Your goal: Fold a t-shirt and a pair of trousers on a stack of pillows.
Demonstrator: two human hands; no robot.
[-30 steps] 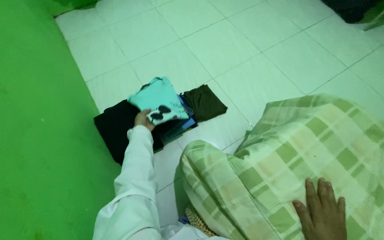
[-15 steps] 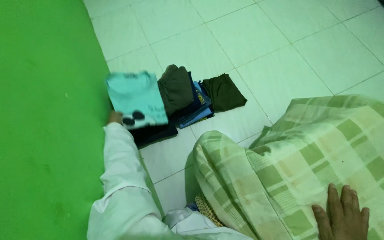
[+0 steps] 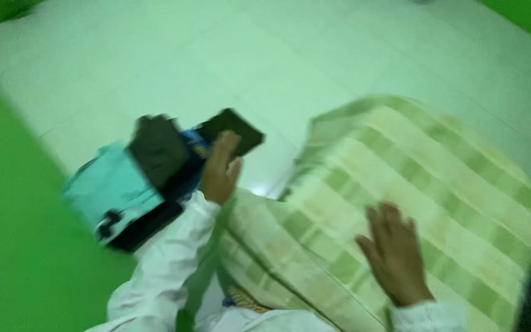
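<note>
My view has swung and blurred since a moment ago, and my left hand (image 3: pixel 219 172) has let go of the folded mint-green shirt (image 3: pixel 109 187), which a second ago I was carrying by its edge and which now lies at the left end of the pile of folded clothes (image 3: pixel 155 178) on the tiled floor (image 3: pixel 265 55), right beside the green wall (image 3: pixel 13 258). That hand has come across to the right end of the pile and now sits over the blue folded pieces (image 3: pixel 196 142), just next to the dark brown folded garment (image 3: pixel 236 130). Its fingers (image 3: pixel 227 144) are stretched out and held loosely together, closed on nothing; through the blur I cannot tell whether they press on the cloth or hover just above it. My left arm in its white sleeve (image 3: pixel 167 270) reaches forward with the elbow bent and the palm turned down toward the clothes. My right hand (image 3: pixel 394 255) stays where it was, laid flat with fingers spread on the green and cream checked cloth (image 3: pixel 413 160) draped over my knees, holding nothing. Another dark brown folded piece (image 3: pixel 155 147) lies on the pile between the shirt and my left hand.
</note>
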